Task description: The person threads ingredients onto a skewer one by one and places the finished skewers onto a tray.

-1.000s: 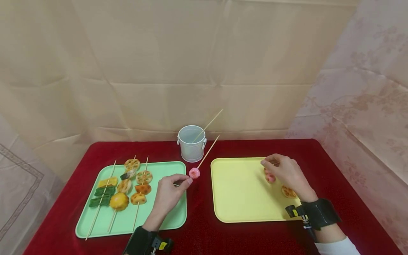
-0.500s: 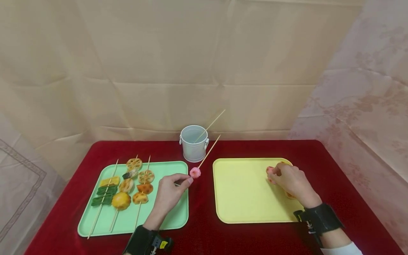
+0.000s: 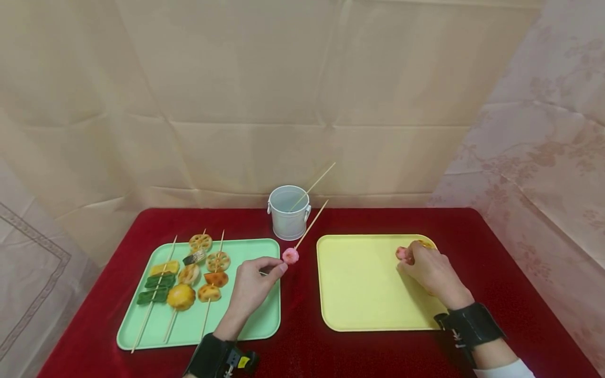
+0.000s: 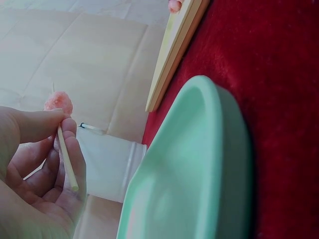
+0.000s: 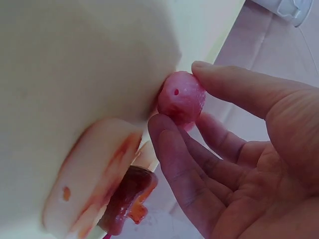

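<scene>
Pinching thin pale wooden skewer [image 3: 312, 224] between thumb and fingers of left hand [image 3: 255, 286], lower centre of head view; carrying rough round pink ball [image 3: 290, 256] threaded on it, just below white handled bucket [image 3: 290, 227] with bare skewer [image 3: 321, 178] leaning inside. Reaching across mint-green rectangular tray [image 3: 264, 317], lower left, right of three food-loaded skewers [image 3: 181, 297]. Gripping second pink ball [image 5: 182, 94], hole visible, between thumb and fingers of right hand [image 3: 435, 273], near upper right corner of yellow rectangular tray [image 3: 359, 286], lower right of frame.

A cloth-screened work spot, building type unclear; a cream drape [image 3: 264, 79] hangs behind the far edge of the red table [image 3: 300, 338]; a floral drape [image 3: 534, 157] flanks its far right corner.
</scene>
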Tool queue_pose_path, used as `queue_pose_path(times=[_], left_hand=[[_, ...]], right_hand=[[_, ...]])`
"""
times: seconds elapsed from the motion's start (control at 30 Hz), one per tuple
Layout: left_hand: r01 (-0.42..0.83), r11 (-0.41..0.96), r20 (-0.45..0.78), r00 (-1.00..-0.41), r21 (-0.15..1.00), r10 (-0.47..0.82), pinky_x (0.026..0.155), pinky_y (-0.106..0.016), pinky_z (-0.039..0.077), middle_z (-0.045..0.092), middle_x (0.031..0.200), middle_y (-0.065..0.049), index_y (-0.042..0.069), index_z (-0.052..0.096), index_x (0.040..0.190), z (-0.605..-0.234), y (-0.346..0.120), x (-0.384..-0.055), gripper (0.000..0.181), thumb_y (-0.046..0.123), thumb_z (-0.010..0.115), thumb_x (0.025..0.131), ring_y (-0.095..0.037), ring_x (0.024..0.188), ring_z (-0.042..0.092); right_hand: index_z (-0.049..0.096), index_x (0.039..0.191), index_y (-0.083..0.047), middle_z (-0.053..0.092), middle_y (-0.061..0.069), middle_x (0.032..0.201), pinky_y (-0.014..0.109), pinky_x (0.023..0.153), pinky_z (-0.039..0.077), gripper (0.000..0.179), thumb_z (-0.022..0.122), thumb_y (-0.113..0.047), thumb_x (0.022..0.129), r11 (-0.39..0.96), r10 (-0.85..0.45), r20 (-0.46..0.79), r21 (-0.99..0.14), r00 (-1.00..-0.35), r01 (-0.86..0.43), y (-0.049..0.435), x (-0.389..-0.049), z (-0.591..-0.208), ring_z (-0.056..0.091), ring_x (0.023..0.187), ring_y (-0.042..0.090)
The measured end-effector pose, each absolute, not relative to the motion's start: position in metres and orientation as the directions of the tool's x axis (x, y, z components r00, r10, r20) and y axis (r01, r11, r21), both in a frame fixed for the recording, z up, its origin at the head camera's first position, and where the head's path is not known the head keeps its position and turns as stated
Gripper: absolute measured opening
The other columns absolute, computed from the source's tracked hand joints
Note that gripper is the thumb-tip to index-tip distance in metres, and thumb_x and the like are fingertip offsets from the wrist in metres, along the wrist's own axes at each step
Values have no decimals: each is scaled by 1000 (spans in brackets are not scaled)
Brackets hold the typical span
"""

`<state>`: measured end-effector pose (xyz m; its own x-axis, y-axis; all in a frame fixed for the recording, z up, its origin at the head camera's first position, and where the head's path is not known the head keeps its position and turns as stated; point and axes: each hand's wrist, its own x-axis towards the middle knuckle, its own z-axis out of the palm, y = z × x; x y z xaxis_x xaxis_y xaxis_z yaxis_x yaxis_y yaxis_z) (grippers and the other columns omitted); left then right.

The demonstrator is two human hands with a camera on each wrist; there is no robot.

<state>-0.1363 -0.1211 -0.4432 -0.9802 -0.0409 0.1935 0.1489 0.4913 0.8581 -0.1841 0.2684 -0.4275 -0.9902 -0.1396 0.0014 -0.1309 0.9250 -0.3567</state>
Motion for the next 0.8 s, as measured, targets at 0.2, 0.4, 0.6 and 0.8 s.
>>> queue_pose_path(times=[0.2, 0.4, 0.6, 0.8], left_hand=[[145, 483, 190, -981, 864, -45, 65, -27, 51, 76, 81, 1, 7, 82, 95, -443, -122, -136, 8, 13, 79, 91, -14, 77, 67], [150, 479, 194, -980, 865, -44, 66, -27, 52, 76, 82, 0, 7, 82, 96, -445, -122, -137, 8, 13, 80, 91, -14, 77, 68], [149, 483, 192, -980, 863, -42, 68, -28, 53, 76, 82, 1, 7, 82, 96, -444, -121, -137, 8, 13, 80, 91, -14, 77, 67], [152, 486, 193, -981, 861, -35, 67, -28, 52, 76, 81, 1, 7, 82, 96, -443, -121, -136, 8, 14, 79, 91, -14, 77, 68]], right_hand=[[60, 109, -2, 66, 11, 92, 34, 47, 41, 28, 70, -25, 97, 887, -111, -62, -456, -992, -70, 262, -180, -413, 48, 55, 20], [64, 113, 1, 72, 9, 93, 39, 59, 48, 28, 67, -19, 93, 874, -143, 59, -461, -988, -153, 249, -182, -404, 59, 63, 20], [70, 117, 3, 74, 4, 87, 36, 65, 50, 36, 70, -22, 91, 862, -184, 153, -449, -971, -234, 226, -191, -400, 68, 77, 21], [73, 116, 0, 72, 7, 95, 35, 68, 48, 34, 72, -25, 94, 827, -211, 156, -497, -965, -262, 202, -198, -392, 66, 82, 22]])
